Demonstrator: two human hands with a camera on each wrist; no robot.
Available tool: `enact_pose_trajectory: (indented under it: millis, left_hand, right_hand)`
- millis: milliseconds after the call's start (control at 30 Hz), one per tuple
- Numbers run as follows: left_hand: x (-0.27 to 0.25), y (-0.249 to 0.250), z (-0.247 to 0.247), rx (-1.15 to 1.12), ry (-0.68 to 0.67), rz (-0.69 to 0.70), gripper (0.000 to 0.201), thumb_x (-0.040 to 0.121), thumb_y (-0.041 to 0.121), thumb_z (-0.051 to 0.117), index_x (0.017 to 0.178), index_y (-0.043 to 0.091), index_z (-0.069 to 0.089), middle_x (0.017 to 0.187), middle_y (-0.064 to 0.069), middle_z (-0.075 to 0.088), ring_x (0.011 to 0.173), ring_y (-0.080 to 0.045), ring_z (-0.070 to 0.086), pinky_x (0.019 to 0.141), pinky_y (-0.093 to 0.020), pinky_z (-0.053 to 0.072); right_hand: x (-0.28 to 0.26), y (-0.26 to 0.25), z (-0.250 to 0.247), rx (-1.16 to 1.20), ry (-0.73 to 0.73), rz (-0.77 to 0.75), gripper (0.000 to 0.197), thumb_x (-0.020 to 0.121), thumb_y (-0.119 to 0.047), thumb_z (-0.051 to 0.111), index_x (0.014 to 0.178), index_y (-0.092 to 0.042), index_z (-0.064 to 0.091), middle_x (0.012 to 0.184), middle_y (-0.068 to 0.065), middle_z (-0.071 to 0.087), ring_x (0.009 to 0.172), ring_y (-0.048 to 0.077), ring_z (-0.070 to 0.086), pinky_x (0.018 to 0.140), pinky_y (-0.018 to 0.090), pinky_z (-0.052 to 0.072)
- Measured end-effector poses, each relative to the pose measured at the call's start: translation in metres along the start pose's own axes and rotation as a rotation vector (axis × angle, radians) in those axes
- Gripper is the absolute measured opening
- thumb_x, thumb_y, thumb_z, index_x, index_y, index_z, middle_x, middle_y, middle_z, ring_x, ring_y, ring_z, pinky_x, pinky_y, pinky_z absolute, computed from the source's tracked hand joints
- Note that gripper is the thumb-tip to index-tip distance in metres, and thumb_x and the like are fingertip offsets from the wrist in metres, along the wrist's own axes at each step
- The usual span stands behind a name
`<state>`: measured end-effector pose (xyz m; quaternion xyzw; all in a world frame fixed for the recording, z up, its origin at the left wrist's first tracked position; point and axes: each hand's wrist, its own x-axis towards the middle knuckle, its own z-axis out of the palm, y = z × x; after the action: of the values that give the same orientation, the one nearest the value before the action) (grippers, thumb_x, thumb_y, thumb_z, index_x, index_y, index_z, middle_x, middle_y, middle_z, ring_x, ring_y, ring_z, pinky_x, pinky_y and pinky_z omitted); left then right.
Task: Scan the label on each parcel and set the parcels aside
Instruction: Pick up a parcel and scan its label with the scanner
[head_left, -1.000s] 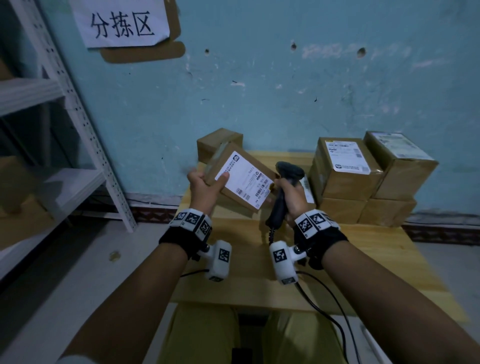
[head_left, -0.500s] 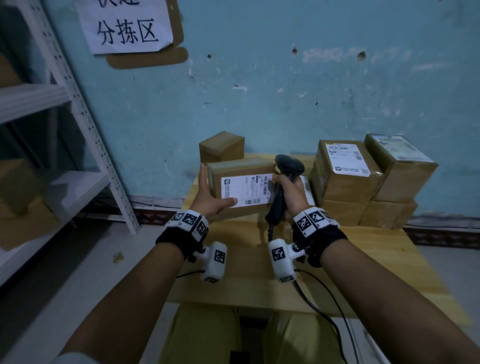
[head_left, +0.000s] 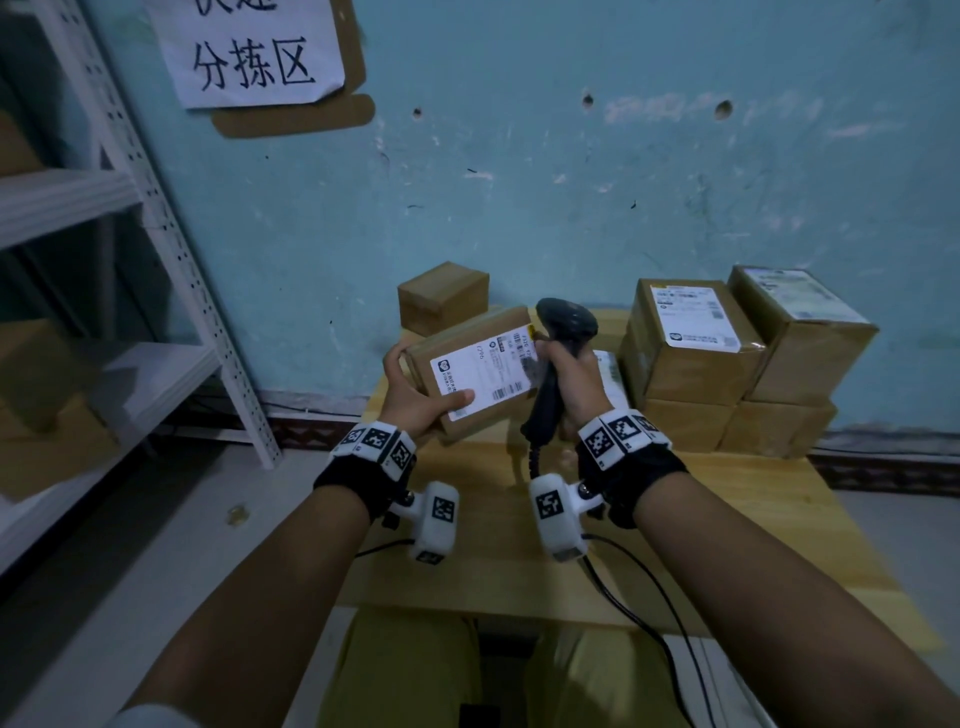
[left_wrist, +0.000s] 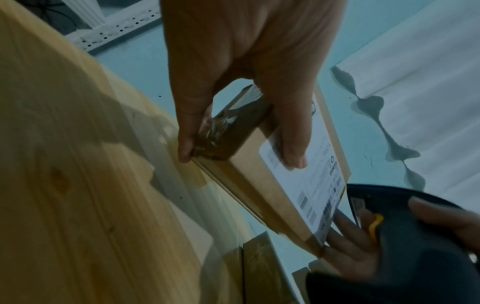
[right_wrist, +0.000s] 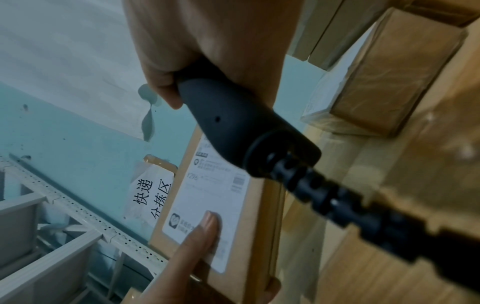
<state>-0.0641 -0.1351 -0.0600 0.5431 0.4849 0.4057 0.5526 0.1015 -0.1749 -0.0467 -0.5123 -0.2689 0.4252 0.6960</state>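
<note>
The left hand (head_left: 415, 400) grips a flat cardboard parcel (head_left: 467, 374) above the wooden table (head_left: 727, 519), thumb pressed on the white label (head_left: 485, 376), fingers wrapped round the taped end. The label faces up toward the head camera, tilted. The right hand (head_left: 571, 379) is closed round the grip of a black barcode scanner (head_left: 563, 332), whose head sits just beside the parcel's right edge; its fingers touch that edge. A stack of labelled parcels (head_left: 727, 364) stands at the table's right rear, and a small box (head_left: 444, 296) at the left rear.
</note>
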Motion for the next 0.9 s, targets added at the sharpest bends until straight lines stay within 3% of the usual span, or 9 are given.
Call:
enact_pose_trajectory:
  millis: [67,167,267,367,500,633,767,833,900]
  left_hand:
    - [-0.001,-0.003,0.002,-0.011,-0.005,0.001,0.096,0.070,-0.007,0.075,0.139,0.024,0.014,0.128,-0.022,0.053,0.115,-0.033,0.055,0.086,-0.045,0.051]
    - [0.000,-0.005,0.004,-0.015,0.005,-0.016,0.093,0.072,-0.003,0.075,0.136,0.025,0.014,0.127,-0.022,0.054,0.114,-0.033,0.056,0.086,-0.047,0.052]
    - [0.003,-0.003,0.003,-0.050,0.026,-0.046,0.089,0.076,0.004,0.073,0.135,0.023,0.010,0.129,-0.017,0.053,0.111,-0.026,0.053,0.078,-0.040,0.051]
    - [0.004,-0.002,0.003,-0.045,0.033,-0.038,0.088,0.076,0.006,0.074,0.135,0.021,0.009,0.129,-0.015,0.052,0.114,-0.025,0.053,0.087,-0.043,0.052]
    - [-0.001,0.000,0.004,-0.084,0.044,-0.052,0.080,0.080,0.006,0.070,0.132,0.019,0.010,0.120,-0.005,0.046,0.108,-0.022,0.051,0.061,-0.033,0.052]
    - [-0.001,-0.004,0.005,-0.095,0.031,-0.110,0.053,0.083,0.018,0.068,0.108,0.020,0.021,0.116,-0.002,0.047,0.106,-0.024,0.056,0.076,-0.042,0.053]
    - [0.002,-0.004,0.006,-0.087,0.028,-0.077,0.044,0.087,0.025,0.064,0.106,0.014,0.026,0.098,0.000,0.053,0.078,-0.009,0.055,0.060,-0.023,0.044]
    - [0.004,-0.003,0.004,-0.068,0.036,-0.054,0.043,0.086,0.023,0.065,0.106,0.010,0.028,0.102,-0.005,0.054,0.082,-0.012,0.055,0.064,-0.023,0.045]
    - [0.006,-0.004,0.002,-0.043,0.040,-0.051,0.042,0.086,0.021,0.065,0.104,0.008,0.029,0.094,-0.002,0.052,0.090,-0.018,0.055,0.074,-0.029,0.046]
  right_hand:
    - [0.000,-0.002,0.003,0.008,0.004,0.008,0.030,0.088,-0.007,0.056,0.117,-0.007,0.048,0.097,0.015,0.061,0.083,0.026,0.061,0.088,0.042,0.050]
    - [-0.001,-0.004,0.004,0.001,0.024,-0.003,0.030,0.088,-0.008,0.057,0.117,-0.007,0.049,0.094,0.012,0.061,0.082,0.025,0.061,0.083,0.040,0.050]
    - [-0.002,-0.001,0.003,0.004,0.038,-0.003,0.033,0.088,-0.008,0.056,0.120,-0.010,0.048,0.099,0.011,0.061,0.089,0.024,0.061,0.084,0.038,0.049]
    - [-0.005,0.001,0.004,0.033,0.019,0.026,0.039,0.090,-0.009,0.055,0.127,-0.010,0.044,0.098,0.008,0.061,0.088,0.021,0.060,0.079,0.034,0.049]
    - [-0.007,-0.002,0.006,0.102,0.004,0.034,0.031,0.091,-0.007,0.053,0.119,-0.013,0.044,0.090,0.004,0.060,0.079,0.015,0.058,0.068,0.026,0.047]
    - [-0.010,-0.005,0.007,0.136,0.004,0.033,0.027,0.091,-0.004,0.051,0.114,-0.015,0.044,0.085,0.003,0.059,0.074,0.014,0.057,0.066,0.024,0.048]
    - [-0.014,-0.005,0.007,0.116,-0.006,0.024,0.026,0.092,-0.004,0.049,0.116,-0.014,0.045,0.083,0.001,0.058,0.071,0.011,0.056,0.056,0.018,0.048]
    - [-0.015,-0.005,0.006,0.125,0.002,0.028,0.026,0.092,-0.004,0.049,0.116,-0.013,0.045,0.081,0.001,0.057,0.068,0.012,0.054,0.058,0.021,0.045]
    - [-0.015,-0.005,0.005,0.149,0.001,0.026,0.027,0.091,-0.002,0.049,0.115,-0.013,0.045,0.078,0.002,0.056,0.064,0.012,0.053,0.059,0.023,0.043]
